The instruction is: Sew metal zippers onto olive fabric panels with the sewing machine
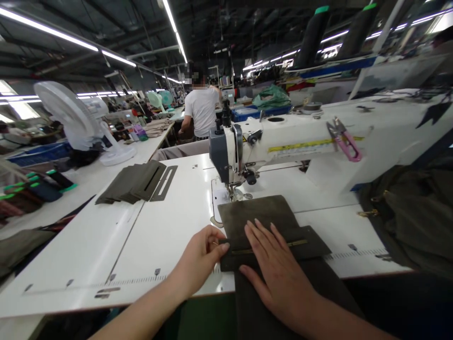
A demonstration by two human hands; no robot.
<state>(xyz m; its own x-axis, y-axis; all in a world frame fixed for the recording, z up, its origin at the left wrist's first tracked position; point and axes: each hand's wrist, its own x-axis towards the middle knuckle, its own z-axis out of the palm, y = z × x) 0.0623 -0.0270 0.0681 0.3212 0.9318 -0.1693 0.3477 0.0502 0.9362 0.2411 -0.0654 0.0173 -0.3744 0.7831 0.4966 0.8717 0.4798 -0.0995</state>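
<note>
A dark olive fabric piece (260,215) lies on the sewing table, its far edge just in front of the presser foot of the white sewing machine (230,156). Across it runs a darker strip (313,243) with a brassy zipper (299,243) along its middle. My left hand (203,255) pinches the strip's left end between thumb and fingers. Flat on the strip and fabric rests my right hand (272,264), fingers stretched out and covering part of the zipper. More dark fabric hangs over the table's front edge beneath my right hand.
Stacked olive pieces (130,182) and a slotted frame piece (164,183) lie left on the table (170,226). Pink-handled snips (345,141) sit on the machine arm. Dark fabric (410,217) is heaped at right. A white fan (71,108) and a person (201,111) are beyond.
</note>
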